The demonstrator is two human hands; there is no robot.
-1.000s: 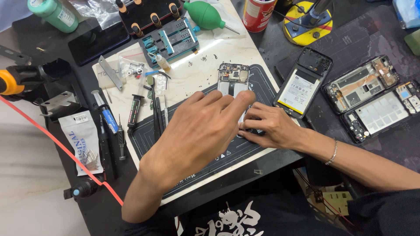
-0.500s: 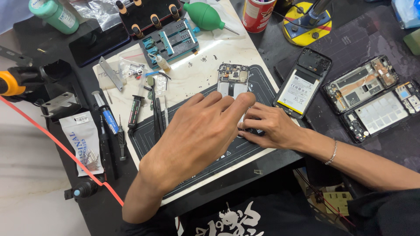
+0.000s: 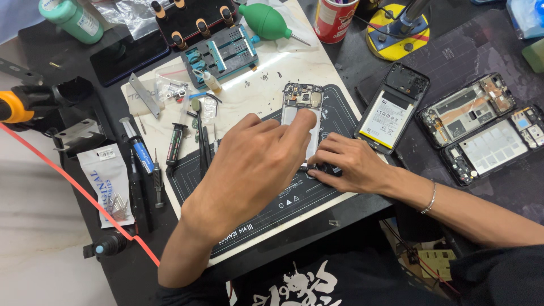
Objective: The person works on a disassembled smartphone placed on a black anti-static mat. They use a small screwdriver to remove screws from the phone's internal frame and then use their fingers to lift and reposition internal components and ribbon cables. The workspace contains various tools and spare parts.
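An opened phone (image 3: 303,97) lies lengthwise on a dark work mat (image 3: 317,195), its circuit board bare at the far end. My left hand (image 3: 255,164) covers the phone's middle, fingertips pressed on its pale inner plate. My right hand (image 3: 347,164) sits at the phone's near end and pinches its dark lower edge between thumb and fingers. The near half of the phone is hidden under both hands.
Right of the mat lie a phone back with a white battery (image 3: 391,110) and two more stripped phone frames (image 3: 467,110). Screwdrivers and tweezers (image 3: 175,144) lie to the left. A green air blower (image 3: 266,21), a red can (image 3: 334,20) and a blue parts holder (image 3: 221,52) stand at the back.
The fingertips of my left hand have slid a little farther up the phone. My right hand stays at the phone's near end.
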